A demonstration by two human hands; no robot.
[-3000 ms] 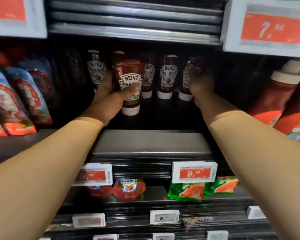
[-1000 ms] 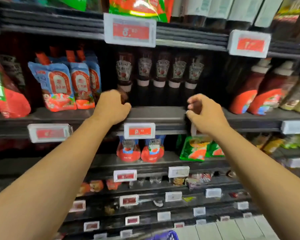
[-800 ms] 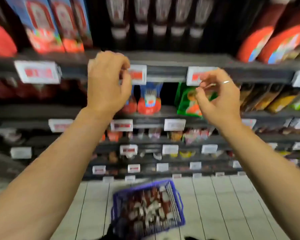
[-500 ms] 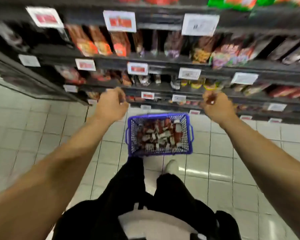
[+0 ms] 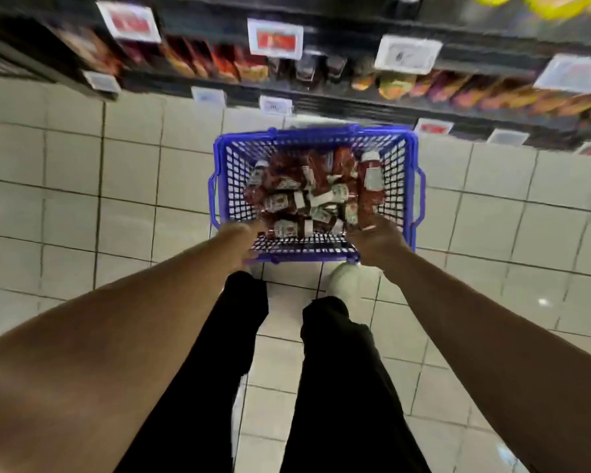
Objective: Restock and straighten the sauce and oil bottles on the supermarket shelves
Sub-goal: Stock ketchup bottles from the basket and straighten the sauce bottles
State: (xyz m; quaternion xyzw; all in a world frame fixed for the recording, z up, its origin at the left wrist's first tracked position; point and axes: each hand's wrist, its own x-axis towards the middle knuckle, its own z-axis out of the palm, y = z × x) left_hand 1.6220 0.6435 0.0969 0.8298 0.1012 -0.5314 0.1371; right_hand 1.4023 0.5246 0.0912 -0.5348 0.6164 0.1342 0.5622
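Left hand [image 5: 244,238]: at the near rim of the basket [image 5: 410,186], fingers hidden; you cannot tell whether it grips anything. Right hand [image 5: 372,238]: at the same rim's right corner, fingers spread loosely over the stock, holding nothing seen. Sauce bottles [image 5: 307,199]: a jumbled heap inside the basket, lying crosswise, many still to shelve. Shelves [image 5: 321,93]: beyond the basket, blurred. Restocking, you may judge, is far from finished.

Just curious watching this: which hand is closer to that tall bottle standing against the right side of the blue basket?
Right. The right hand reaches just below the tall bottle; the left hand is at the blue basket's opposite near corner.
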